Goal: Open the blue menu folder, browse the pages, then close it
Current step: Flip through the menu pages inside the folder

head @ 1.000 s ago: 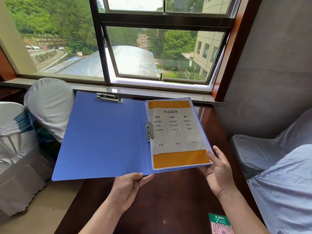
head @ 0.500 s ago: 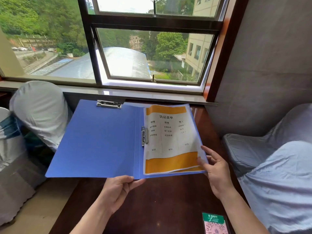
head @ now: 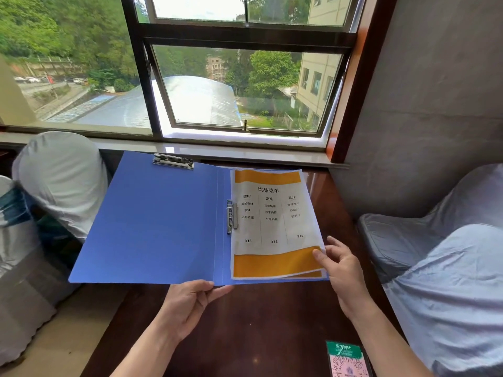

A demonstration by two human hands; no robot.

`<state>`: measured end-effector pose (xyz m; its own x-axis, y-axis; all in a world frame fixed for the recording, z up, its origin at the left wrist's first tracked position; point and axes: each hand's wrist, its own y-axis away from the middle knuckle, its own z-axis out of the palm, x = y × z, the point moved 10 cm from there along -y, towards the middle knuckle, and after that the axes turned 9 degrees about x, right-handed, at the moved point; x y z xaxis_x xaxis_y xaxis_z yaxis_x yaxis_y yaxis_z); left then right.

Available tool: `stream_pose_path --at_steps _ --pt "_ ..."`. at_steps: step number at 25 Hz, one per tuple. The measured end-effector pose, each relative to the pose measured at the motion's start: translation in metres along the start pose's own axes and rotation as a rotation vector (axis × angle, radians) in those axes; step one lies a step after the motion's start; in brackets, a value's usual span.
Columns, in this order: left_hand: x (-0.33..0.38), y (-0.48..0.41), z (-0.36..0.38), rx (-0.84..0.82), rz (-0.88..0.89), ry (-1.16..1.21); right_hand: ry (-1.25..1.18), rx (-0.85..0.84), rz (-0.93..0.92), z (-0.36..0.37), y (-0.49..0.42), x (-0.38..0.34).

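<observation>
Above the dark table (head: 272, 336), the open blue menu folder (head: 152, 224) rested on the left hand (head: 187, 306), while the nearer right hand (head: 340, 265) pinched the top page (head: 272, 221) at its lower right corner.

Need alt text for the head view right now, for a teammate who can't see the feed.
A person holds an open blue menu folder above a dark wooden table; the left hand grips its bottom edge near the spine, and the right hand lifts the lower right corner of the top menu page. Behind are a window and white-covered chairs.
</observation>
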<state>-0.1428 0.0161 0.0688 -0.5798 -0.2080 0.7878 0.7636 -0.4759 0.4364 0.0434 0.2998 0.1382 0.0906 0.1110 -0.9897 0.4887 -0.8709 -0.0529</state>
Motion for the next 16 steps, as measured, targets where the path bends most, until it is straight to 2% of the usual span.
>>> stream_pose_path --at_steps 2,6,11,16 --pt "-0.003 -0.001 0.001 -0.007 -0.011 -0.009 0.001 0.011 -0.035 0.001 0.002 -0.010" --pt "-0.007 0.000 0.003 -0.005 -0.025 0.003 -0.143 0.011 -0.036 0.007 0.018 -0.031" --pt "-0.010 0.006 0.013 -0.012 -0.022 0.018 -0.274 -0.132 -0.089 0.046 0.042 -0.071" --pt "-0.011 0.014 0.033 -0.057 -0.004 0.062 -0.156 -0.243 -0.262 0.101 0.065 -0.109"
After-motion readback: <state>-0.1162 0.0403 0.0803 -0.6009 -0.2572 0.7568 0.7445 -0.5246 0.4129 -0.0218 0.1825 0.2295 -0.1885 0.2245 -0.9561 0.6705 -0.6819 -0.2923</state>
